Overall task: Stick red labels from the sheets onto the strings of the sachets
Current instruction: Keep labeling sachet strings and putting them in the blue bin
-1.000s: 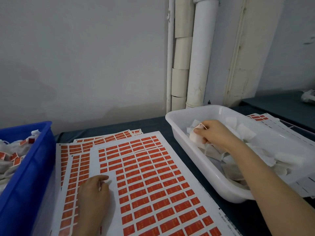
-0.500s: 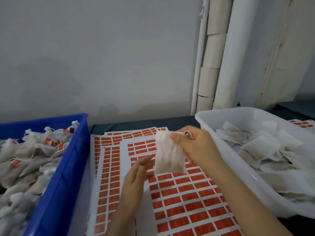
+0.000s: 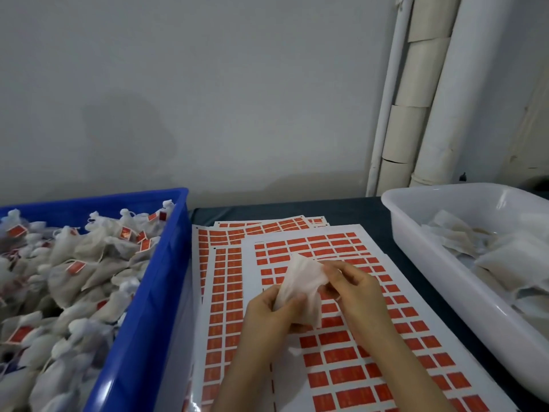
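Left hand (image 3: pixel 269 312) and right hand (image 3: pixel 355 288) both pinched one white sachet (image 3: pixel 301 288) above the label sheets (image 3: pixel 341 349).

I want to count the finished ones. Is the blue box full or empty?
Nearly full. The blue box is heaped with white sachets, many carrying red labels, almost up to its rim.
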Demonstrator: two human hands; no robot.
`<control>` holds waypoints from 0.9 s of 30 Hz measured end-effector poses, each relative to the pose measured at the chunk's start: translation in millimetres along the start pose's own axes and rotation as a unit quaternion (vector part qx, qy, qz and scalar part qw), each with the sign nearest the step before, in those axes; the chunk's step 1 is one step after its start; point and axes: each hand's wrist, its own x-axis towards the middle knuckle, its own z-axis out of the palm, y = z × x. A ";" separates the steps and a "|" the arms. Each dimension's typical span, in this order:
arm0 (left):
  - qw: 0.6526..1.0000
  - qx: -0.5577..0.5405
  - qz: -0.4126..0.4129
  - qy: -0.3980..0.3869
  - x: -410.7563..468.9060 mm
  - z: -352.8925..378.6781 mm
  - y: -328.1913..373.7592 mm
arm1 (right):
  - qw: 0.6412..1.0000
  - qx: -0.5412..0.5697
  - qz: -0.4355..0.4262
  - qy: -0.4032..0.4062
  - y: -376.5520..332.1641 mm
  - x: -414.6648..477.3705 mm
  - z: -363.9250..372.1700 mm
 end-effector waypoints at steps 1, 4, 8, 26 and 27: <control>1.000 0.003 0.002 0.004 0.3 0.0 0.8 | 1.000 0.014 -0.004 -0.004 0.1 -0.3 -0.7; 1.000 0.004 0.014 0.009 -1.3 0.7 5.3 | 0.997 0.044 -0.021 -0.054 -0.1 -2.2 0.0; 0.999 -0.006 0.020 0.031 -1.7 1.5 4.8 | 0.992 0.043 -0.044 -0.107 2.0 -8.6 4.1; 0.997 0.000 0.043 0.069 -4.7 -0.3 11.7 | 0.993 -0.014 -0.097 -0.070 3.8 -14.2 4.8; 0.996 0.001 0.038 0.076 -4.5 0.0 12.1 | 0.993 -0.013 -0.096 -0.070 3.8 -14.3 5.1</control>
